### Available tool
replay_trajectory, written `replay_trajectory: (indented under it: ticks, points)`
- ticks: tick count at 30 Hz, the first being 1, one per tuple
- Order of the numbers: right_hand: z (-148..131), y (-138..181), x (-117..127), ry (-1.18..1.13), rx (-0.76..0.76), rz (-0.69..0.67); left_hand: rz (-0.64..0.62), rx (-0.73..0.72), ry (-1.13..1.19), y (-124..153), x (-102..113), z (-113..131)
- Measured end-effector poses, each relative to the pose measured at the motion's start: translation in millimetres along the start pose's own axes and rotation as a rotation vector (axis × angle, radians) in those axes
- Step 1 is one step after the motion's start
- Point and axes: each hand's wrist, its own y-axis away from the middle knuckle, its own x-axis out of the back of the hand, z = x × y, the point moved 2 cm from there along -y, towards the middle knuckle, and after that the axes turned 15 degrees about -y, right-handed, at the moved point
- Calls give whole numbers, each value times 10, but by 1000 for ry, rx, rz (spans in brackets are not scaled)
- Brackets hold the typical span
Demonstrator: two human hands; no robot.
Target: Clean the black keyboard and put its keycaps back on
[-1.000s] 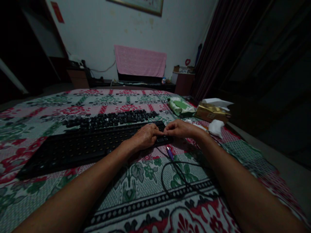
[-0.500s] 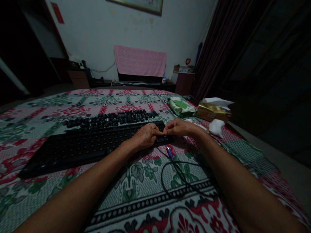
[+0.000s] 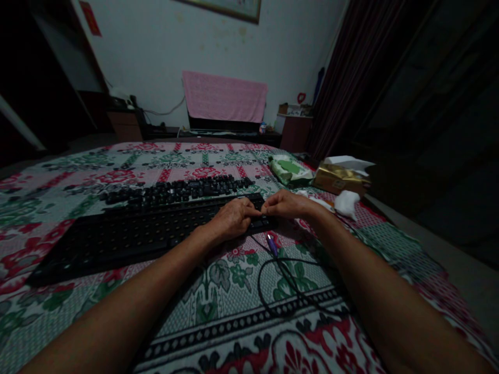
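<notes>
A black keyboard [image 3: 128,236] lies aslant on the patterned cloth, most of its keycaps off and the bare key posts showing. Over its right part my left hand [image 3: 235,215] rests with curled fingers, holding the keyboard, its index finger pointing toward my right hand. Coming in from the right, my right hand [image 3: 283,204] has thumb and index finger pinched together at the keyboard's right end. Whatever is between those fingertips is too small and dark to make out. Behind the keyboard lies a long heap of loose black keycaps [image 3: 177,191]. A few keys remain near the right end.
A black cable [image 3: 286,275] with a purple plug [image 3: 272,245] loops on the cloth [image 3: 218,322] before my hands. Further right are a green-and-white wipes pack [image 3: 290,169], a gold tissue box [image 3: 339,179] and a crumpled white tissue [image 3: 346,204].
Both hands stay at the right end of the keyboard with almost the same hold. The view has shifted very slightly.
</notes>
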Motion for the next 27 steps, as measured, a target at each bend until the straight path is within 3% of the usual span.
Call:
replay_trajectory:
  ticks: [14,23,27]
  points:
    - [76,-12,-28,9,151,-14,35,-40,-57,14,-5,2]
    - [180,-76,-20,15,144,-6,66,-56,-5,23,22,-37]
    - [164,-72,-34,5,147,14,106,66,-88,85,64,-213]
